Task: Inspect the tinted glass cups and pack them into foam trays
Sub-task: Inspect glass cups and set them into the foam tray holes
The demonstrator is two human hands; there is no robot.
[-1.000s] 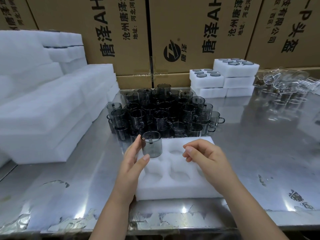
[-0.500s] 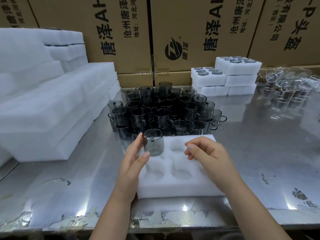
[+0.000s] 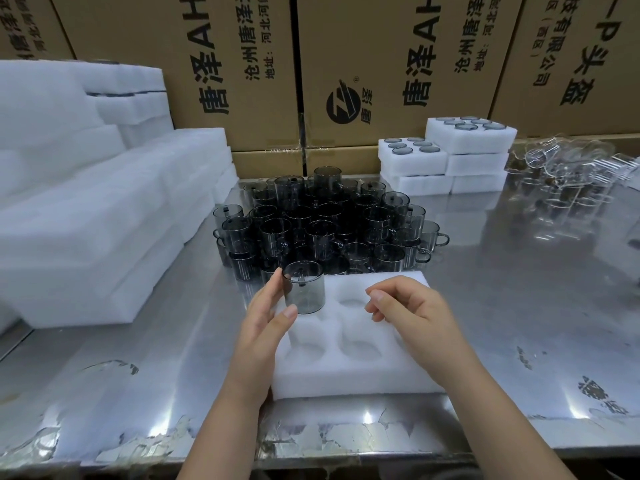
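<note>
A white foam tray (image 3: 349,379) with several round pockets lies on the steel table in front of me. My left hand (image 3: 265,327) holds one tinted glass cup (image 3: 304,289) upright between thumb and fingers over the tray's far-left pocket. Whether the cup's base sits in the pocket I cannot tell. My right hand (image 3: 412,306) hovers over the tray's right half with fingers loosely curled and nothing in them. Just behind the tray stands a dense cluster of tinted cups (image 3: 322,223), some stacked.
Stacks of foam trays (image 3: 86,216) fill the left side. Packed trays (image 3: 446,157) with cups sit at the back right, clear glass cups (image 3: 568,168) beside them. Cardboard boxes (image 3: 381,64) form the back wall. The table edge (image 3: 311,460) runs near me.
Hardly anything: both hands and the cup keep their places over the tray; only the view has shifted slightly.
</note>
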